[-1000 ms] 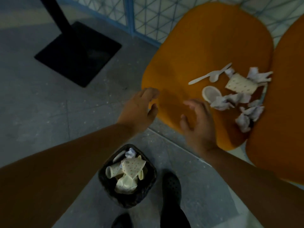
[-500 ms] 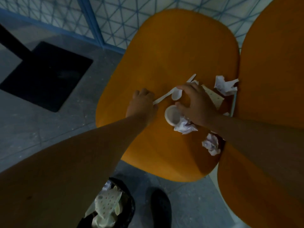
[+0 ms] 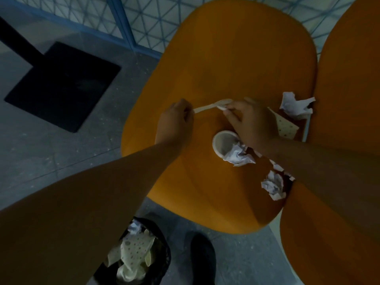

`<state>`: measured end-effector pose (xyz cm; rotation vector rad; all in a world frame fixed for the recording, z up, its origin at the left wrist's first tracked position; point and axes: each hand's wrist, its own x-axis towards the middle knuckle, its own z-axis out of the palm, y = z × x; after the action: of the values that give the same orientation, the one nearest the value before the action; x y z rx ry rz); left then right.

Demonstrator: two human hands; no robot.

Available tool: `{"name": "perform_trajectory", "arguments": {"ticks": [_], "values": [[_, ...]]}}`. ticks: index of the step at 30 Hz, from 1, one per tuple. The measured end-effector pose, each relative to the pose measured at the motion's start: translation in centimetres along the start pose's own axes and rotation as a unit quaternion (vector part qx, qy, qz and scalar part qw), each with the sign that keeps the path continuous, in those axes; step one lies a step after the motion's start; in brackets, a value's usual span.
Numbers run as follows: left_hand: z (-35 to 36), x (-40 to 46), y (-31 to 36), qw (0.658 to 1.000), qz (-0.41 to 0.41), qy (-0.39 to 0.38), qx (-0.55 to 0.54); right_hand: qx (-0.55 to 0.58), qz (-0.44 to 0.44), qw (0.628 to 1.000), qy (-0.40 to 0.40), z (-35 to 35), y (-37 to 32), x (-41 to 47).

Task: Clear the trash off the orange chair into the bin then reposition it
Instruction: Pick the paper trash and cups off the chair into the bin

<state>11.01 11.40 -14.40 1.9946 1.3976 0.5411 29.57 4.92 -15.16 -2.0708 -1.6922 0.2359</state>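
The orange chair (image 3: 236, 64) fills the middle of the view, seen from above. My left hand (image 3: 174, 122) pinches the handle end of a white plastic spoon (image 3: 207, 108) above the seat. My right hand (image 3: 248, 122) pinches a second white utensil (image 3: 223, 107) next to the spoon's bowl. A paper cup (image 3: 223, 145) lies on its side below my right hand, with a crumpled paper (image 3: 238, 156) against it. More crumpled papers (image 3: 296, 106) (image 3: 273, 185) and a spotted paper piece (image 3: 284, 125) lie along the seat's right edge. The black bin (image 3: 162, 258) stands on the floor, holding trash.
A second orange chair (image 3: 345, 140) stands close on the right. A black stand base (image 3: 61, 85) sits on the grey floor at the left. A blue-framed patterned wall (image 3: 144, 15) runs behind the chairs. My black shoe (image 3: 202, 256) is beside the bin.
Both hands moved from the chair's front edge onto the seat. My left hand took the spoon's handle and my right hand picked up the second utensil; both items are lifted off the seat.
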Motion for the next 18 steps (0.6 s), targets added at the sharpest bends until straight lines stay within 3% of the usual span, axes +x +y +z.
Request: {"name": "perform_trajectory", "arguments": {"ticks": [5,11,15,18], "values": [[-4.3,-2.9,-1.3,0.993,0.08,0.079,-0.026,0.111,-0.045,0.991,0.055,-1.1,-4.6,0.6],[-11.5,-7.3,-4.7,0.981,0.111,0.156,-0.041,0.223,-0.101,0.963,0.114,-2.0,-14.3,-1.7],[-16.3,-12.1,-7.3,0.976,0.115,0.184,-0.014,0.284,-0.109,0.945,0.12,-1.5,-20.8,-5.6],[-19.0,-16.4,-10.0,0.981,0.103,0.164,0.019,0.307,-0.123,0.94,0.082,-0.5,-24.8,-9.8]]}}
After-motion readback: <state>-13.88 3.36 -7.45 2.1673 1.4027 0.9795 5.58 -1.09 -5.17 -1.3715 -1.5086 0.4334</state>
